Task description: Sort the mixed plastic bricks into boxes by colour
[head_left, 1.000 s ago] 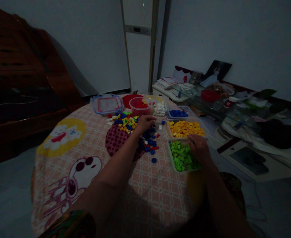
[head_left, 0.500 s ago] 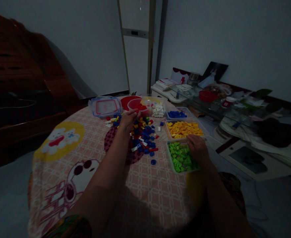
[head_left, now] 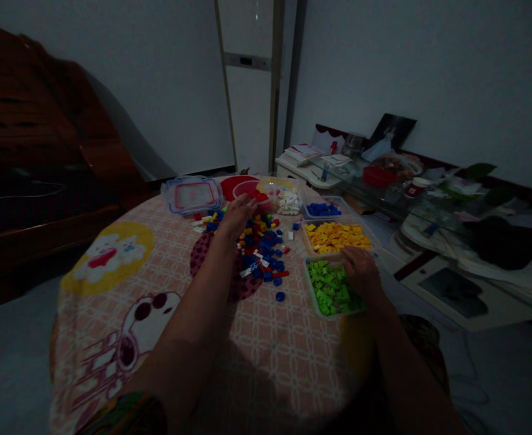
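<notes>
The left hand [head_left: 237, 215] reaches over the far side of the mixed pile of bricks [head_left: 272, 251], its fingertips at the near side of the round tub [head_left: 264, 206] with red bricks [head_left: 261, 196] in it. Its fingers look loosely spread, and I can't make out anything between them. A second ago that hand was over the right part of the pile; it has since come across to the left, and the blue and white pieces it covered show plainly. Half a second ago it was already by the tub, with the fingers drawn closer together.

The right hand [head_left: 361, 269] has stayed put, bent over the right side of the box [head_left: 310, 284] of green bricks [head_left: 329, 287]. Whether it pinches a piece I can't tell from here.

The pile spreads over the middle of the desk [head_left: 284, 344], partly on a dark red round patch [head_left: 200, 254], with a blue round piece [head_left: 280, 296] lying off its near edge. Just beyond the green ones sit yellow bricks [head_left: 338, 237], then blue bricks [head_left: 324, 209], each in a box; white bricks [head_left: 289, 200] lie right of the tub. A blue-edged lid [head_left: 193, 196] lies to the far left.
</notes>
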`<move>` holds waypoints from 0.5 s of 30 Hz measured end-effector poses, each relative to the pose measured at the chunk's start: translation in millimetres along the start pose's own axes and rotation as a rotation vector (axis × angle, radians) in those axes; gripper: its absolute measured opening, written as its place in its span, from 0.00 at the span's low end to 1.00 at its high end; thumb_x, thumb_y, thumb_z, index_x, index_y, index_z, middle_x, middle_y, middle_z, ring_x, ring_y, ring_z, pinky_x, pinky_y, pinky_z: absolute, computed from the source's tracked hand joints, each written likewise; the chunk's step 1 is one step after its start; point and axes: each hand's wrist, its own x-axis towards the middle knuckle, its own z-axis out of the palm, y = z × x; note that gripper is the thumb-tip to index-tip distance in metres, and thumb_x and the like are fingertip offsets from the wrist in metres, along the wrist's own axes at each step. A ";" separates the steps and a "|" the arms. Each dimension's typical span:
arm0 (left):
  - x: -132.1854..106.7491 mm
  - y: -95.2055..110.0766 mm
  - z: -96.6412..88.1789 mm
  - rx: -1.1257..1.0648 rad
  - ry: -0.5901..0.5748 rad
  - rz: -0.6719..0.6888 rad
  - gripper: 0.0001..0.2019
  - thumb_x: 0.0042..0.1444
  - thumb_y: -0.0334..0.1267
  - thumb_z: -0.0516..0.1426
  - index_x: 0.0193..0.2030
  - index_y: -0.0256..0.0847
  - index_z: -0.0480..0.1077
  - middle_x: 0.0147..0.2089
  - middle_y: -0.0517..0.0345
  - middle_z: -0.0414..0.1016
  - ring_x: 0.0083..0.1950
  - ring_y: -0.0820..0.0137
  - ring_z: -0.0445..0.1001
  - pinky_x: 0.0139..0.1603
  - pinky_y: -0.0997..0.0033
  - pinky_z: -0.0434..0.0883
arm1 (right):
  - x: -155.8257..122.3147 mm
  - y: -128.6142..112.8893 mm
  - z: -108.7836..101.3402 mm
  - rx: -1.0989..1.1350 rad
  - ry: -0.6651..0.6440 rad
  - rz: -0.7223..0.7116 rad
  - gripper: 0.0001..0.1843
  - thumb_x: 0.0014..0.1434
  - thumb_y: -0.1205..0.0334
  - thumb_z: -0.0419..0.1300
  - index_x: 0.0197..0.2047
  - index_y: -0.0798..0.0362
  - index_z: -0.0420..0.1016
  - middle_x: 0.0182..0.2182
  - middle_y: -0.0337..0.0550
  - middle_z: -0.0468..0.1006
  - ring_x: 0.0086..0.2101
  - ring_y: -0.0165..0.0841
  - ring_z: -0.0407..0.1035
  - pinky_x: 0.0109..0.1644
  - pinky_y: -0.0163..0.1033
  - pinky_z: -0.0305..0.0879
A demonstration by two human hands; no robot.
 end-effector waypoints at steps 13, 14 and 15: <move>0.7 -5.3 -1.7 0.178 -0.184 0.101 0.27 0.47 0.33 0.65 0.56 0.37 0.74 0.61 0.45 0.75 0.67 0.56 0.68 0.67 0.58 0.65 | 1.3 -0.1 -1.0 0.003 -0.023 0.018 0.18 0.62 0.63 0.51 0.50 0.53 0.79 0.47 0.53 0.82 0.50 0.45 0.72 0.60 0.57 0.65; -2.8 -3.3 0.2 0.205 -0.245 0.089 0.25 0.46 0.35 0.67 0.53 0.36 0.76 0.58 0.44 0.77 0.63 0.56 0.72 0.64 0.58 0.68 | 1.2 -0.1 -0.8 0.002 -0.022 0.024 0.18 0.62 0.63 0.51 0.50 0.53 0.79 0.47 0.53 0.82 0.50 0.45 0.72 0.61 0.57 0.65; -6.7 -1.7 2.8 0.238 -0.313 0.067 0.23 0.45 0.36 0.68 0.51 0.35 0.77 0.54 0.44 0.80 0.58 0.57 0.76 0.60 0.59 0.71 | 0.9 -0.1 -0.6 0.004 -0.022 0.028 0.18 0.62 0.63 0.52 0.50 0.52 0.79 0.47 0.53 0.82 0.50 0.45 0.72 0.61 0.58 0.65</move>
